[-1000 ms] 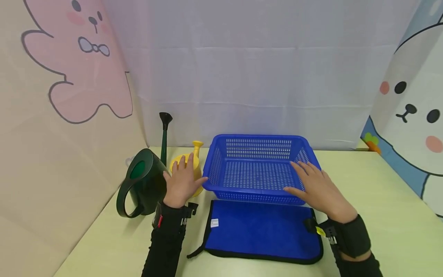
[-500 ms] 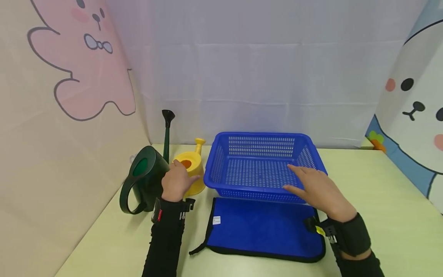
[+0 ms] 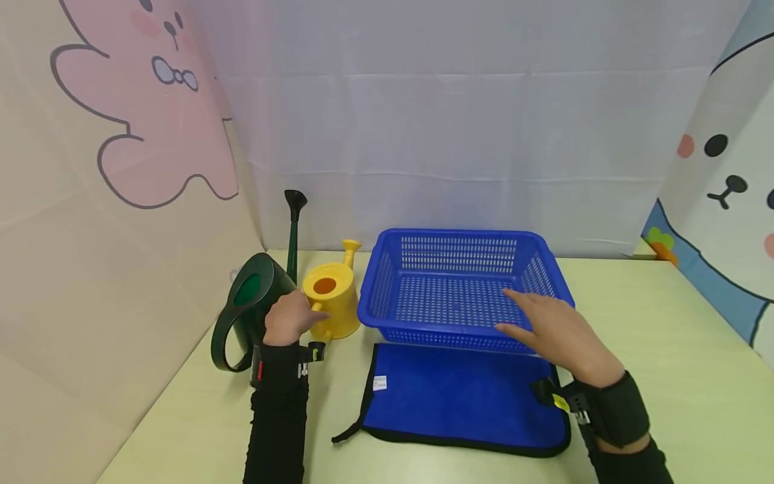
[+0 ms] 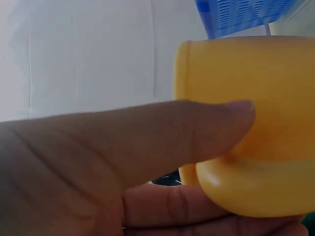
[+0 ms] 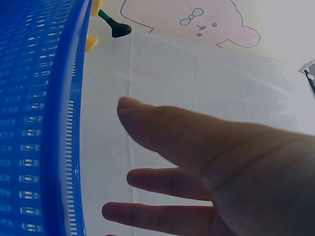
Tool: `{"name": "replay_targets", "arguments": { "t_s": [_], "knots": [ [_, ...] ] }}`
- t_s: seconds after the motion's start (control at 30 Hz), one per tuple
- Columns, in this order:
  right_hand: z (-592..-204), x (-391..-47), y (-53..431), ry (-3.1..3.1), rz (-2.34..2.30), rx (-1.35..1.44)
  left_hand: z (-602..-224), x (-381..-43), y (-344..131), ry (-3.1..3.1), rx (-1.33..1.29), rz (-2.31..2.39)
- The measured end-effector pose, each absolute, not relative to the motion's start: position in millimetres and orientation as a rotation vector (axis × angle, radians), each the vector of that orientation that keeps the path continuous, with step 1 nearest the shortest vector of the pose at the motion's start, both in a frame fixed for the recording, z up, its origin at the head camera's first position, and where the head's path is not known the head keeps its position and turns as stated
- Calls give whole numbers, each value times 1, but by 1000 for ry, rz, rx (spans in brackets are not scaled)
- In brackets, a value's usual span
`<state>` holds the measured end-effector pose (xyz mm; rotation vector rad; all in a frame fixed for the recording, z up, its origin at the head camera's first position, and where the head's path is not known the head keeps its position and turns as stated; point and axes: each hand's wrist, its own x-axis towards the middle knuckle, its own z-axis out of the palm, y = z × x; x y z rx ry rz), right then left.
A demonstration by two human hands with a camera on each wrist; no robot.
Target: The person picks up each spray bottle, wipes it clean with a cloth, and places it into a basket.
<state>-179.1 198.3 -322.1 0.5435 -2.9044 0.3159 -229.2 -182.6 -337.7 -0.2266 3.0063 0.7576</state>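
My left hand (image 3: 289,318) is at the handle side of a small yellow watering can (image 3: 345,306), left of the blue basket. In the left wrist view the thumb lies along the top of the yellow handle (image 4: 256,189), with fingers passing beneath it. The can stands upright on the table, its spout pointing away. My right hand (image 3: 559,336) hovers over the right front corner of a blue plastic basket (image 3: 447,332), thumb and fingers spread and holding nothing. The right wrist view has the basket's rim (image 5: 56,123) beside the extended fingers.
A larger dark green watering can (image 3: 277,286) stands just left of my left hand, its long spout rising behind. A blue cloth (image 3: 465,400) with black edging lies in front of the basket. White curtain (image 3: 423,134) closes off the back of the table (image 3: 641,349).
My left hand has drawn back from above the yellow watering can and come down to its handle, the fingers closing round it. The right hand has stayed nearly still.
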Motion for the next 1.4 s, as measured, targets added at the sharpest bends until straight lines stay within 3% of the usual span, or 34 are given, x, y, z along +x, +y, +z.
{"name": "replay_targets", "arguments": {
  "t_s": [0.33,0.77,1.1,1.4],
  "knots": [
    [-322,-179,200,-2930,324,524,-343,-239,-185,2960,-198,710],
    [-318,-177,198,-2929,304,487,-362,-262,-179,2603,-202,1523],
    [-318,-175,197,-2911,315,480,-366,-266,-177,2772,-318,1683],
    [-316,-174,195,-2878,319,488,-348,-255,-172,3022,-227,1900]
  ]
}}
